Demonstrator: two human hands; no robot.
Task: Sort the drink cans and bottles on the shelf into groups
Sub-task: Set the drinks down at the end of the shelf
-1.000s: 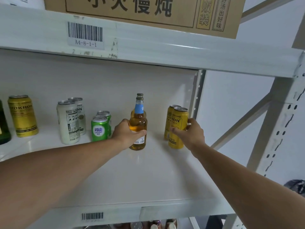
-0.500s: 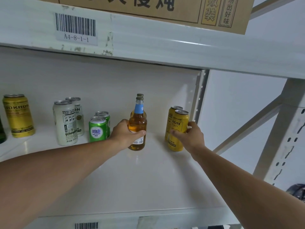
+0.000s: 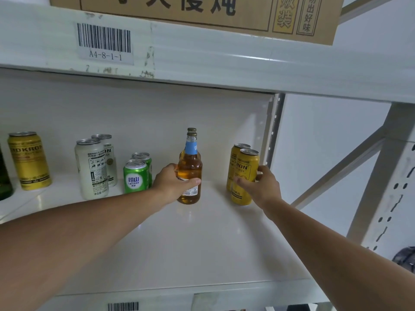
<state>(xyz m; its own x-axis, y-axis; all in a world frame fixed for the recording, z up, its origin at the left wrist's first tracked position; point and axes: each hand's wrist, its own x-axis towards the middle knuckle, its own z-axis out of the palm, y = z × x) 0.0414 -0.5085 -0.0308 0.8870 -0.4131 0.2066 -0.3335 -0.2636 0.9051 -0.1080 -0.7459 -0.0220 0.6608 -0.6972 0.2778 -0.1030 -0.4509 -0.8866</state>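
Head view: at centre frame, a person's left hand [image 3: 174, 184] wraps its fingers and thumb around the lower body of an amber glass bottle [image 3: 190, 171] standing upright on the white shelf [image 3: 202, 243], with a second bottle's cap just visible directly behind it. To the right of centre, the right hand [image 3: 260, 187] curls around the front yellow can [image 3: 244, 177], which stands touching a matching yellow can [image 3: 235, 162] behind it, near the shelf's rear upright. Left of the bottle stand two green cans [image 3: 137, 173], then two white cans [image 3: 92, 168], and at the far left edge a lone yellow can [image 3: 29, 160] beside a dark green bottle [image 3: 4, 182] that is mostly cut off. A cardboard carton [image 3: 202, 10] sits on the shelf above. The yellow cans appear split between the two ends of the shelf, so grouping looks unfinished. Carrying either item across the row risks clipping the hidden rear bottle or the neighbouring green cans; the tall, narrow bottle would likely topple soonest if nudged or set down tilted.
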